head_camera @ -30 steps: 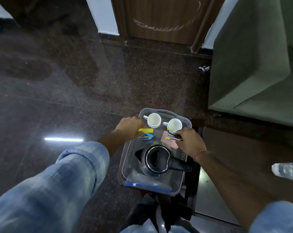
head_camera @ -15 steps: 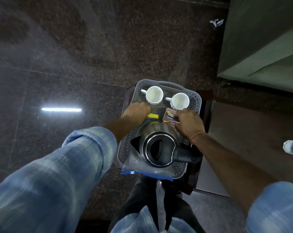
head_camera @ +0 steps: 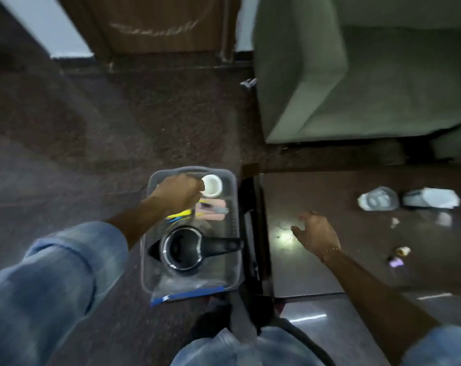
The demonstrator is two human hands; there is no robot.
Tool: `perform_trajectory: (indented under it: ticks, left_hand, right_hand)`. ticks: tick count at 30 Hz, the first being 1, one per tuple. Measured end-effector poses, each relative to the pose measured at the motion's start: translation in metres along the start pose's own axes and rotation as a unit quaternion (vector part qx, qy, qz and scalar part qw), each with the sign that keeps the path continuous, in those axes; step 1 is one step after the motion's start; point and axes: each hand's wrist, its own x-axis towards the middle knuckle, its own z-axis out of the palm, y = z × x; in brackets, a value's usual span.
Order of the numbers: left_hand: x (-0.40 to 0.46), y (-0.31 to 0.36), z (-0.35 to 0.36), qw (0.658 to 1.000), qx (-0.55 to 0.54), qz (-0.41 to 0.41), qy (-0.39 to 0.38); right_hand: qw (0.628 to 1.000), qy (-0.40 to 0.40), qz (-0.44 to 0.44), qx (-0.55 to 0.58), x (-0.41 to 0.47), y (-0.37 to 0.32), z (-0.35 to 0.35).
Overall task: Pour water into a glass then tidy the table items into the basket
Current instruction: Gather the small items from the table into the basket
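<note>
A grey plastic basket [head_camera: 233, 186] sits on the dark floor beside the low table [head_camera: 316, 270]. Inside it are a black kettle [head_camera: 181, 250], a white cup [head_camera: 212, 185], a pink pad [head_camera: 211, 212], a yellow item [head_camera: 180, 214] and a clear bag with a blue strip [head_camera: 183, 289]. My left hand [head_camera: 178, 192] is in the basket's far end, fingers curled, touching the white cup; whatever lies under it is hidden. My right hand [head_camera: 315, 233] hovers over the table with fingers spread, holding nothing. A crumpled clear bottle [head_camera: 378, 199] lies on the table.
A grey-white object [head_camera: 431, 198] lies next to the bottle, and small scraps [head_camera: 402, 250] are scattered on the table's right part. A green sofa [head_camera: 356, 75] stands behind the table. A wooden door [head_camera: 155, 25] is at the back. My knees fill the bottom.
My right hand has left the basket and moved right, out over the table, opening. My left hand slid toward the basket's far end, covering one cup. The view tilted up and right.
</note>
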Motion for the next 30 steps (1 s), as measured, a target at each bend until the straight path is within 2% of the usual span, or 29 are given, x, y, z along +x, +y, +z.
perform_trajectory:
  ticks: [6,8,11,15,19,24,30]
  left_hand:
    - [0.067,0.192,-0.045,0.981,-0.018,0.189,0.045]
    - [0.086,0.262,-0.036,0.971,-0.026,0.238,0.031]
    - [0.118,0.359,-0.007,0.963,-0.027,0.269,-0.016]
    - [0.162,0.461,0.043,0.962,-0.040,0.261,-0.071]
    - [0.214,0.527,0.097,0.963,-0.024,0.246,-0.111]
    - [0.280,0.573,0.152,0.966,-0.016,0.220,-0.134]
    - [0.347,0.596,0.211,0.975,0.018,0.170,-0.143]
  right_hand:
    - [0.974,0.066,0.194,0.101,-0.058,0.164,-0.057]
    - [0.958,0.073,0.240,0.138,-0.068,0.217,-0.067]
    - [0.935,0.084,0.282,0.199,-0.070,0.292,-0.078]
    - [0.912,0.081,0.309,0.257,-0.051,0.371,-0.076]
    - [0.901,0.070,0.305,0.299,-0.023,0.425,-0.055]
    - [0.900,0.033,0.301,0.314,0.021,0.463,-0.027]
    - [0.931,-0.006,0.243,0.273,0.053,0.484,0.010]
